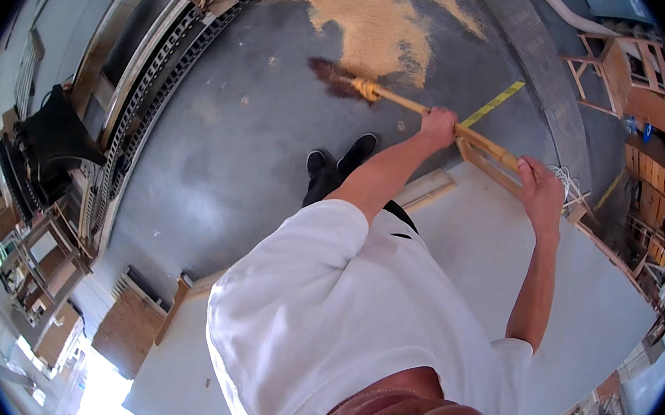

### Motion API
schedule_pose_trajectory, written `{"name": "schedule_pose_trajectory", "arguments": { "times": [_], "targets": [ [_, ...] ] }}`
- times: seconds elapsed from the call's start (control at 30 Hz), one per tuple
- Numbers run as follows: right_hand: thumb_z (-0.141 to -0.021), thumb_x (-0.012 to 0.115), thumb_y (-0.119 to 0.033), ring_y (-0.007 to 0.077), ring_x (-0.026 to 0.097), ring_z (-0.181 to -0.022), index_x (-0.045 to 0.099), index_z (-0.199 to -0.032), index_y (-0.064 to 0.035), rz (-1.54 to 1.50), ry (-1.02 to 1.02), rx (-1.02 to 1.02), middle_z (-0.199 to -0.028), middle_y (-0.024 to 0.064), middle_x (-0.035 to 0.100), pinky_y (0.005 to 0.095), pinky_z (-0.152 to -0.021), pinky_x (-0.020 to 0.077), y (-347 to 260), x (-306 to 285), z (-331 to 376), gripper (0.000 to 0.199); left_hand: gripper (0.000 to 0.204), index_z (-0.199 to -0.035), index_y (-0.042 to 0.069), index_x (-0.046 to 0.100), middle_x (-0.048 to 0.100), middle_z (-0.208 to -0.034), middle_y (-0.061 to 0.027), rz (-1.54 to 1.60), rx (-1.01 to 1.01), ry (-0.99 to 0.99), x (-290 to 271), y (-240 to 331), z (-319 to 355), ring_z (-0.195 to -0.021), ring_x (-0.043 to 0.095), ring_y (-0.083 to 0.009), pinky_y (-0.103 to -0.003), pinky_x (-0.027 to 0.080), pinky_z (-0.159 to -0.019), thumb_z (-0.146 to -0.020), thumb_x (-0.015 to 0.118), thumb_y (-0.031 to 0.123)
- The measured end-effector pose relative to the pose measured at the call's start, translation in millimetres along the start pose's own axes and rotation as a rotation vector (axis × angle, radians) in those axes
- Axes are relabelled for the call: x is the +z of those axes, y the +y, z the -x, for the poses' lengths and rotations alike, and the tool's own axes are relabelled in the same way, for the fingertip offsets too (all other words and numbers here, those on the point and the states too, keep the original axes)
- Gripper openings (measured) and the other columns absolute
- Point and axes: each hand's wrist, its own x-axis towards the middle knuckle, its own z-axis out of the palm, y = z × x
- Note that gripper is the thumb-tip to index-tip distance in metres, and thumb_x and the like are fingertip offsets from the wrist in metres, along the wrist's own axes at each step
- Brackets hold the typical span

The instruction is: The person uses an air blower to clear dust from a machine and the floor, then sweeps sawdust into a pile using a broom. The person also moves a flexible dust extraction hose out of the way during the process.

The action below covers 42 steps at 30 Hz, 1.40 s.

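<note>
A long-handled broom (399, 99) stretches across the view, its dark brown bristles low over the floor on the far side. Yellow binding wraps the joint between bristles and wooden handle. Partway along the handle, my left hand (438, 128) is closed around it. My right hand (541, 187) grips the handle close to its upper end. Just beyond the bristles lies a spread of tan sawdust (366, 23) on the grey floor (219, 140). The bristles are near the sawdust's near edge; whether they touch it I cannot tell.
A large pale board (597, 289) lies behind and right of me, with wooden strips along its edge. Machinery with a black chain track (153, 70) runs along the left. Wooden frames (614, 70) stand at the far right. Yellow tape (495, 103) marks the floor.
</note>
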Motion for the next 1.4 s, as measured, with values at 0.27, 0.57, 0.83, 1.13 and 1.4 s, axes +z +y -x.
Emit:
{"name": "schedule_pose_trajectory", "arguments": {
  "times": [0.27,0.57,0.83,1.13,1.4],
  "targets": [
    [-0.092,0.061,-0.031,0.0106,0.061,-0.074,0.068,-0.106,-0.0014,-0.358,0.16,0.277,-0.08,0.0057,0.069,0.026,-0.069,0.0474,-6,-55,40,0.034,0.019,-0.09,0.011,0.068,0.064,-0.093,-0.0124,0.015,0.35,0.113,-70,61,-8,-0.1,0.058,-0.0339,-0.048,0.043,-0.086,-0.073,0.07,0.019],
    [-0.09,0.062,-0.027,0.0054,0.043,-0.056,0.07,-0.103,-0.0003,-0.452,0.305,0.876,-0.067,-0.0007,0.055,0.0211,-0.049,0.0328,-86,-70,130,0.031,0.019,-0.08,0.008,0.068,0.067,-0.078,-0.0152,-0.044,0.636,-0.474,-72,65,62,-0.08,0.064,-0.034,-0.045,0.048,-0.074,-0.071,0.069,0.025],
    [-0.09,0.063,-0.022,0.0057,0.047,-0.052,0.069,-0.104,0.0004,-0.508,0.484,1.285,-0.067,0.0001,0.057,0.0229,-0.046,0.0366,-170,-44,251,0.027,0.03,-0.089,0.01,0.069,0.068,-0.087,-0.0143,-0.053,0.938,-0.99,-37,91,145,-0.087,0.064,-0.034,-0.045,0.05,-0.08,-0.07,0.068,0.032],
    [-0.088,0.06,-0.017,0.0407,0.064,-0.079,0.065,-0.102,0.0006,-0.384,0.401,1.018,-0.087,0.023,0.066,0.0431,-0.071,0.0526,-219,128,144,0.023,0.01,-0.075,0.011,0.061,0.062,-0.082,-0.0116,-0.026,1.078,-0.984,3,-70,68,-0.086,0.06,-0.034,-0.046,0.045,-0.07,-0.067,0.068,0.012],
    [-0.088,0.06,-0.016,0.0352,0.065,-0.072,0.066,-0.103,0.0009,-0.608,0.482,0.943,-0.084,0.0211,0.067,0.0396,-0.065,0.0516,-241,143,117,0.023,0.016,-0.075,0.008,0.063,0.063,-0.084,-0.0149,-0.204,1.112,-1.036,-76,-107,-8,-0.085,0.06,-0.0382,-0.05,0.045,-0.072,-0.061,0.069,0.015]
  ]
}}
